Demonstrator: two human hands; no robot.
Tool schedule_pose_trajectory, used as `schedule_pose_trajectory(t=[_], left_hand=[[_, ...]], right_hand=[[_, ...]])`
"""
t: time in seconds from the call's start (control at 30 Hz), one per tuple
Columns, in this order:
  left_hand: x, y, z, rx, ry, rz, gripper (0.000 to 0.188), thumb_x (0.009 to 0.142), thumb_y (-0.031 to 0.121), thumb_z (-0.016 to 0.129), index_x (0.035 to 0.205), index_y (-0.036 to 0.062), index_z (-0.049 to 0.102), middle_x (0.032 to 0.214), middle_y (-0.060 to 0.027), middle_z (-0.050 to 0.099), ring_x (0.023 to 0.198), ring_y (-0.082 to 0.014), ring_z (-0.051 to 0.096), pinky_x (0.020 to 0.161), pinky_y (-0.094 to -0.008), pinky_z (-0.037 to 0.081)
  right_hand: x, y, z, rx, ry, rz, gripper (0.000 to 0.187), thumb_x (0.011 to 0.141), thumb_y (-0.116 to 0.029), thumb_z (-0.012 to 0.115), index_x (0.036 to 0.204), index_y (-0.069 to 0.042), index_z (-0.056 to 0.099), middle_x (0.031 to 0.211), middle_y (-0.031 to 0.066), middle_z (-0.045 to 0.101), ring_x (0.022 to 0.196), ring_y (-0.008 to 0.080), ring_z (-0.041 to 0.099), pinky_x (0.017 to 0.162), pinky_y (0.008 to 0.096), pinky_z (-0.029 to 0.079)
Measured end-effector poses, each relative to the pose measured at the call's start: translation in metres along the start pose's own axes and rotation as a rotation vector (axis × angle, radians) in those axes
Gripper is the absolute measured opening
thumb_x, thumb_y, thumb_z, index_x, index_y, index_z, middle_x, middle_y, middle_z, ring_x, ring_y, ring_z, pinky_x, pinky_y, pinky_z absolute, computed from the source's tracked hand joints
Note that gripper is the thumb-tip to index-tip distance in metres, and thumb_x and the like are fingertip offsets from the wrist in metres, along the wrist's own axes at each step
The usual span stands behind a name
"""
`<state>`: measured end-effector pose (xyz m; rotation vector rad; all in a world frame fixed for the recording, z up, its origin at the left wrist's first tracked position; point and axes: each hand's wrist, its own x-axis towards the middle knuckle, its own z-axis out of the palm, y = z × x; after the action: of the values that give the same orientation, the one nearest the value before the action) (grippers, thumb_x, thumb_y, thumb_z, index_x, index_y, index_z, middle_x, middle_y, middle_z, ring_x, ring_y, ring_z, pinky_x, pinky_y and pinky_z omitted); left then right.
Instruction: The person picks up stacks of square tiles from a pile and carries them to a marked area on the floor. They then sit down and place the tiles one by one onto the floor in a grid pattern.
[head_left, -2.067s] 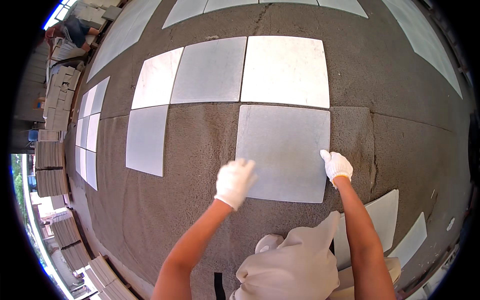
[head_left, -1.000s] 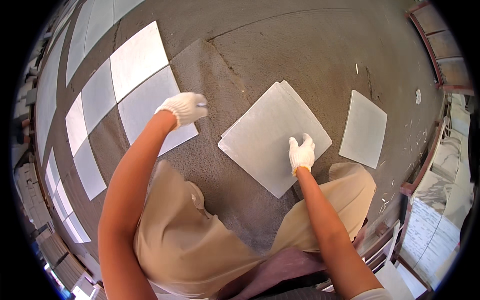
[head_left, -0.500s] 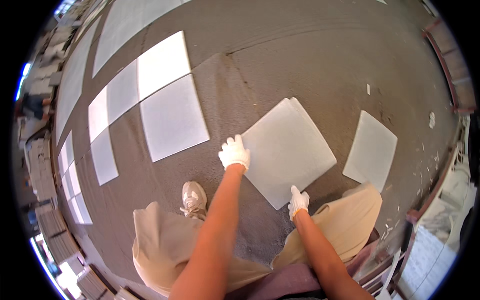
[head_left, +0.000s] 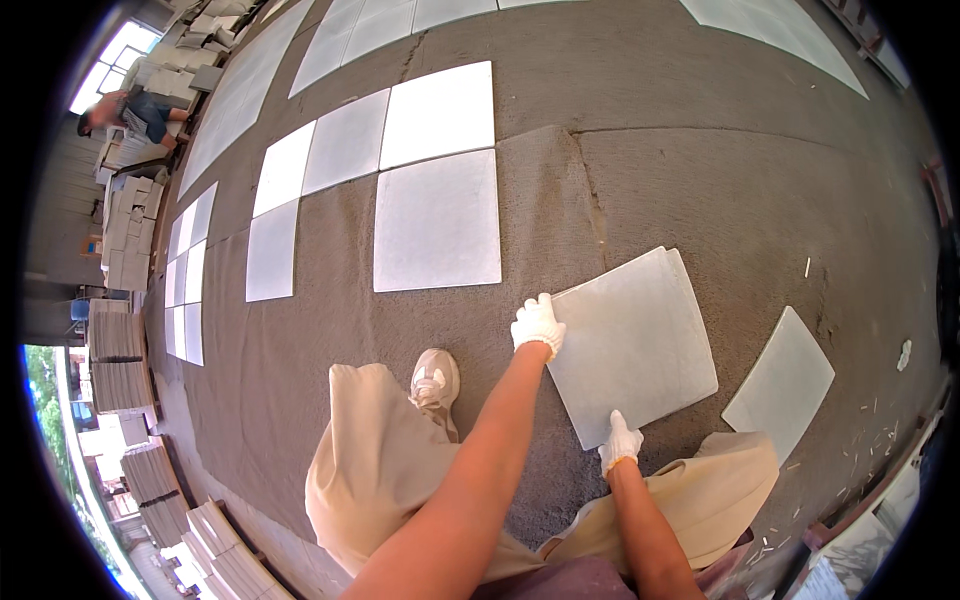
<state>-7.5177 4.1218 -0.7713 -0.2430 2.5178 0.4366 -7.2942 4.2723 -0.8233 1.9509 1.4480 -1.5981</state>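
My left hand (head_left: 538,325), in a white knit glove, grips the left edge of a large square grey tile (head_left: 635,350). The near edge of that tile is held by my right hand (head_left: 620,442), also gloved, with its thumb on top and its other fingers partly hidden. A strip of a second sheet shows beneath along the far right side. To the right, by my right knee, a separate grey tile (head_left: 785,380) lies on the floor. Left of my hands, another pale tile (head_left: 437,222) lies flat against its neighbour.
Several pale tiles (head_left: 345,140) lie in rows across the brown, rough floor (head_left: 680,190). My left shoe (head_left: 435,385) stands left of the held tile. Stacked boxes (head_left: 128,235) and a person (head_left: 150,115) are at the far left. White scraps (head_left: 800,480) litter the right side.
The view has turned, so the floor tiles and my hands appear farther right and rotated. Both hands keep their places on the tile, which shows little movement against the floor.
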Motion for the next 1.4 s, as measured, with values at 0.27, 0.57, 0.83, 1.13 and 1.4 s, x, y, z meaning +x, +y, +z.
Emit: schedule_pose_trajectory(t=[0.27,0.57,0.83,1.13,1.4], left_hand=[[0.008,-0.013,-0.003,-0.063,-0.019,-0.070,0.056,0.076,0.034,0.069,0.118,0.0038,0.049,0.123,-0.0194,0.054,0.117,-0.0363,0.053,0.095,-0.0450,0.047],[-0.003,-0.001,-0.027,-0.211,0.043,-0.120,0.067,0.071,0.050,0.075,0.113,0.0005,0.056,0.115,-0.0205,0.060,0.109,-0.0340,0.059,0.092,-0.0422,0.049],[0.015,-0.019,-0.070,-0.977,-0.092,-0.130,0.055,0.082,0.042,0.071,0.107,-0.0067,0.065,0.105,-0.0147,0.069,0.098,-0.0254,0.064,0.089,-0.0341,0.048],[-0.030,-0.020,-0.074,-1.803,-0.625,-0.055,0.064,0.091,0.031,0.061,0.140,0.0005,0.034,0.142,-0.0172,0.044,0.133,-0.0303,0.041,0.112,-0.0464,0.029],[-0.089,0.008,-0.047,-1.840,-0.604,-0.108,0.067,0.089,0.024,0.064,0.143,0.0010,0.030,0.143,-0.0169,0.042,0.132,-0.0315,0.041,0.110,-0.0504,0.032]], right_hand=[[-0.022,-0.026,-0.010,0.117,-0.106,0.161,0.084,0.082,-0.037,0.073,0.139,0.003,0.027,0.142,0.0178,0.039,0.123,0.0352,0.047,0.099,0.0591,0.039],[-0.039,-0.034,-0.016,0.120,-0.030,0.146,0.094,0.079,-0.050,0.072,0.143,0.002,0.026,0.143,0.0160,0.040,0.125,0.0336,0.047,0.100,0.0552,0.039],[-0.099,-0.062,-0.025,0.533,-0.515,0.058,0.057,0.091,-0.035,0.061,0.135,-0.005,0.043,0.130,0.0117,0.054,0.119,0.0286,0.052,0.101,0.0451,0.042],[-0.147,-0.119,-0.048,0.652,-0.765,-0.070,0.050,0.090,-0.025,0.061,0.132,-0.003,0.045,0.128,0.0116,0.054,0.115,0.0267,0.054,0.095,0.0415,0.046],[-0.163,-0.158,-0.056,0.479,-0.679,-0.195,0.039,0.085,-0.025,0.067,0.117,-0.009,0.050,0.097,0.0014,0.061,0.063,0.0091,0.057,0.037,0.0222,0.031]])
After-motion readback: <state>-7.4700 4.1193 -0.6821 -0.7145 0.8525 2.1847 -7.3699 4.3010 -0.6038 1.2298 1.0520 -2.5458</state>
